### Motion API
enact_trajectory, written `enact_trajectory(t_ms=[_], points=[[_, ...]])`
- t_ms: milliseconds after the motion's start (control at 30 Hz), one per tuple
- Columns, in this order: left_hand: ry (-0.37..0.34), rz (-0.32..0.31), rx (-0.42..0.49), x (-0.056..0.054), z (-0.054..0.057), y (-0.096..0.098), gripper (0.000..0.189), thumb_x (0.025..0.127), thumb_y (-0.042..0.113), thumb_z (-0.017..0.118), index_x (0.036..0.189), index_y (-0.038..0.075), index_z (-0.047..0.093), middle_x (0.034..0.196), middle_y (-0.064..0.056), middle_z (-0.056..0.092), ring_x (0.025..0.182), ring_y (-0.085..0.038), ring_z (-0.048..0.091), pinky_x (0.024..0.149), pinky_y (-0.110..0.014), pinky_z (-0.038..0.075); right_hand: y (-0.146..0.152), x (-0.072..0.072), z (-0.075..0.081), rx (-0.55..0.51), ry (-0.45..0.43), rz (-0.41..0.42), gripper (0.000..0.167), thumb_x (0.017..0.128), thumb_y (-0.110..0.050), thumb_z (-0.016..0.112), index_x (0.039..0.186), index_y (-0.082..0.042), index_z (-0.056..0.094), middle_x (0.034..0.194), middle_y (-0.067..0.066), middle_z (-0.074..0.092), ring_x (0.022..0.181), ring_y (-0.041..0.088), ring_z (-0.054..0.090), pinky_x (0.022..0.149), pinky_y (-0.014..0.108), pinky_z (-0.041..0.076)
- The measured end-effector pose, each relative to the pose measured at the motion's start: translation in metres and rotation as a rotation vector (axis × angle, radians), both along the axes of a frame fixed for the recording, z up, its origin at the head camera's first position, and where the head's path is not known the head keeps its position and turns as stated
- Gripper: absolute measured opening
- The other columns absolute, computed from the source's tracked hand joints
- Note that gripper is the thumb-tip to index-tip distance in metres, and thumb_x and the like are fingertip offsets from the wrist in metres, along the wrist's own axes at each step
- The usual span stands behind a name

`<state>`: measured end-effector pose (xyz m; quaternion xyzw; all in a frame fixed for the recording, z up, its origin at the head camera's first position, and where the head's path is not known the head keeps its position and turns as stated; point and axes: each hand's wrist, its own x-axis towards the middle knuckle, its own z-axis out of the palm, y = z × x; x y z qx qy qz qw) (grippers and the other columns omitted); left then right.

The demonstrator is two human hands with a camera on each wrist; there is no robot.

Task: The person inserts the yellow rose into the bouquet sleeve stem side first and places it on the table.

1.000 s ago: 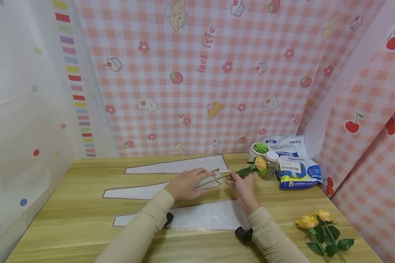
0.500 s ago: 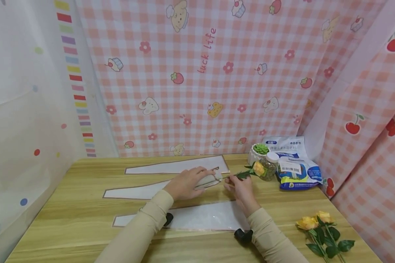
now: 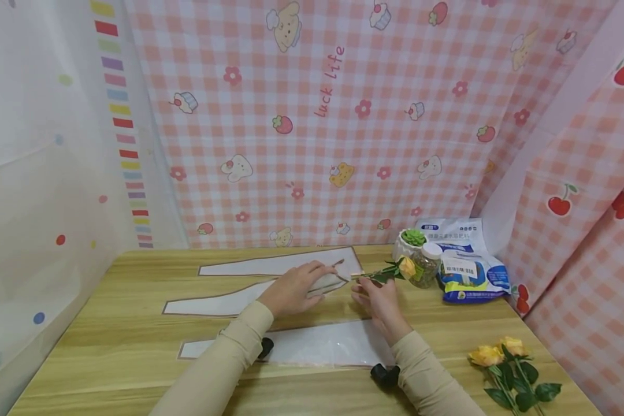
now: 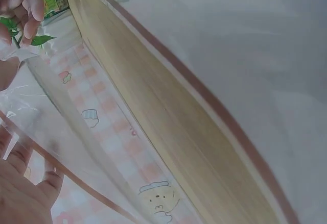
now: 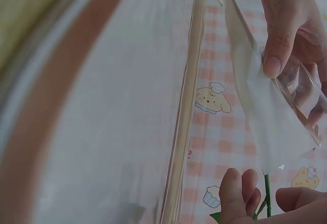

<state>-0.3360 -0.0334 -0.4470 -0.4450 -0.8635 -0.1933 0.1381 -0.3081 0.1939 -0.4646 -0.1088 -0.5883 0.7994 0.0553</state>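
My left hand (image 3: 291,289) holds the mouth of a tapered clear-and-white flower sleeve (image 3: 203,299), the middle one of three on the table. In the right wrist view, its thumb (image 5: 276,63) presses on the sleeve's edge and the clear film bulges apart. My right hand (image 3: 382,301) pinches the green stem (image 5: 267,193) of a yellow rose (image 3: 407,268) just right of that mouth. The bloom points right, and the stem's lower part runs into the sleeve, its tip hidden. Leaves (image 4: 43,40) show beside the right fingers in the left wrist view.
One sleeve (image 3: 281,263) lies behind, another (image 3: 327,345) in front under the forearms. Two yellow roses (image 3: 499,353) lie at front right. A potted succulent (image 3: 413,237), a white-lidded jar (image 3: 427,266) and printed bags (image 3: 473,274) stand at back right. A checked curtain (image 3: 312,138) hangs behind.
The rose has shifted slightly left and down with my right hand, and its stem, seen across the sleeve earlier, now goes in at the mouth. The left hand stays nearly in place.
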Motion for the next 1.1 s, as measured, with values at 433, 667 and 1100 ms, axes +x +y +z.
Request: enact_trajectory(t_ms=[433,667,1100], points=[[0.035,0.033,0.031,-0.0038,-0.0042,-0.0023,0.056,0.095,0.025,0.073,0.145,0.019,0.050,0.134,-0.003,0.059,0.107,-0.022,0.066,0.093,-0.039,0.056,-0.0003,0.0016,0.0019,-0.002,-0.027,0.053,0.053,0.102,-0.011,0.061,0.136,-0.001,0.022,0.115,0.014,0.054,0.080,0.013,0.070,0.082,0.032,0.061],[0.035,0.032,0.059,-0.0048,-0.0023,-0.0032,0.053,0.095,0.026,0.073,0.143,0.018,0.052,0.134,-0.003,0.059,0.107,-0.022,0.066,0.093,-0.037,0.056,0.0010,0.0009,0.0023,-0.046,-0.051,0.036,0.073,0.103,-0.021,0.062,0.152,0.000,0.013,0.132,0.019,0.051,0.083,0.011,0.070,0.083,0.030,0.060],[0.066,0.007,0.096,-0.0062,-0.0075,-0.0038,0.052,0.095,0.024,0.073,0.142,0.016,0.052,0.132,-0.003,0.058,0.106,-0.021,0.066,0.091,-0.036,0.057,0.0055,-0.0003,0.0011,-0.106,-0.109,0.001,0.091,0.102,-0.031,0.062,0.155,-0.005,-0.007,0.126,0.013,0.058,0.093,0.015,0.068,0.086,0.035,0.059]])
